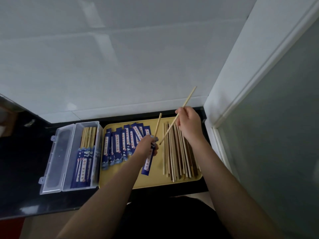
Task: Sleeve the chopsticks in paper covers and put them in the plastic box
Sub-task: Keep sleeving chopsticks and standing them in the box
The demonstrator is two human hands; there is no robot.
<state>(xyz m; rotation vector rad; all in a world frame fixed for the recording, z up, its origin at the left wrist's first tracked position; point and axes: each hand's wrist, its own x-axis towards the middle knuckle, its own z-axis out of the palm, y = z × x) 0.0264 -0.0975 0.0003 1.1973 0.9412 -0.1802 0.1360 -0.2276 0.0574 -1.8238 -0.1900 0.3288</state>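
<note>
From my head camera, my left hand (148, 144) has its grip clamped on a blue paper cover (148, 162), fingers curled round its upper end, above the yellow tray (151, 182). 1 bamboo chopstick (158, 124) stands out of the top of that cover, tilted up and slightly to the right; how far it goes inside I cannot tell. The cover's lower end hangs down toward me, over bare tray.

My right hand (189, 122) pinches a second chopstick (187, 99) near its middle. It slants steeply, its upper end pointing at the white wall and its lower tip close to my left hand's fingers, just beside the mouth of the cover but apart from it.

Under my right hand a loose pile of bare chopsticks (177, 152) lies lengthwise on the right part of the tray. On the left part, a fanned row of empty blue covers (120, 145) overlaps one another.

Left of the tray, touching its edge, the clear plastic box (84, 156) sits on the black bench (22, 161) with its lid (55, 161) swung open to the left. Inside lie several sleeved chopsticks (84, 167), blue covers toward me, bare wooden ends toward the wall.
</note>
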